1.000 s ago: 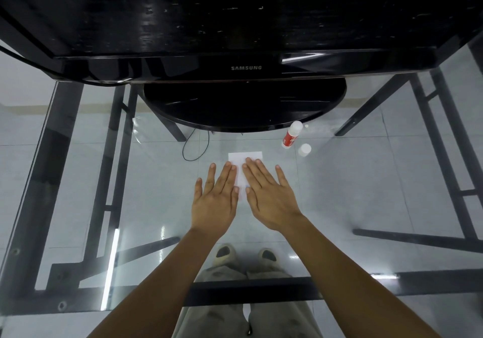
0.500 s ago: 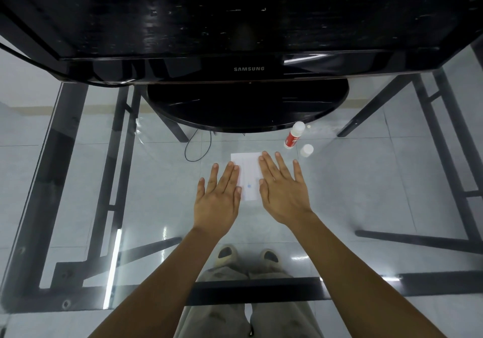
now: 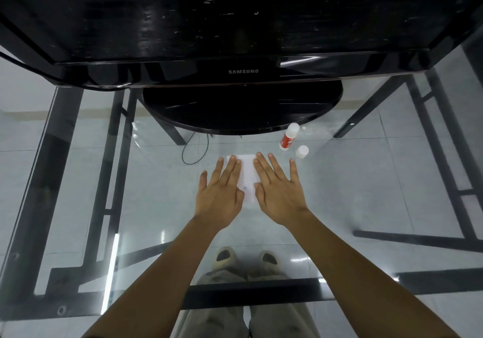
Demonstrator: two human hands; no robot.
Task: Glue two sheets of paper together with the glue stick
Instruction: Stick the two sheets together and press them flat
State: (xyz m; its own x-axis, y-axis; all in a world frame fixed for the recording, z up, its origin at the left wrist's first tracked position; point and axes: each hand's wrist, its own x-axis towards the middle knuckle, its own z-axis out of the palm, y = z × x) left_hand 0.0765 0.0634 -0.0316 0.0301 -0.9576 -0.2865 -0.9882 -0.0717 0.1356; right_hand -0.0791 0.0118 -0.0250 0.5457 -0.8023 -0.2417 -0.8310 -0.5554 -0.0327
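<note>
A small white paper lies flat on the glass tabletop in the middle. My left hand rests flat, fingers spread, over its left edge. My right hand lies flat with fingers apart over its right edge. Only a strip of paper shows between them, so whether it is one sheet or two stacked is hidden. A red and white glue stick lies uncapped to the far right of the paper, its white cap standing beside it.
A black monitor on a round black base stands just behind the paper. The glass table has a black metal frame; a black cable loops at the left of the paper. My legs and shoes show through the glass.
My right hand has slid to the right across the paper, uncovering more of its middle. My left hand has stayed nearly where it was.
</note>
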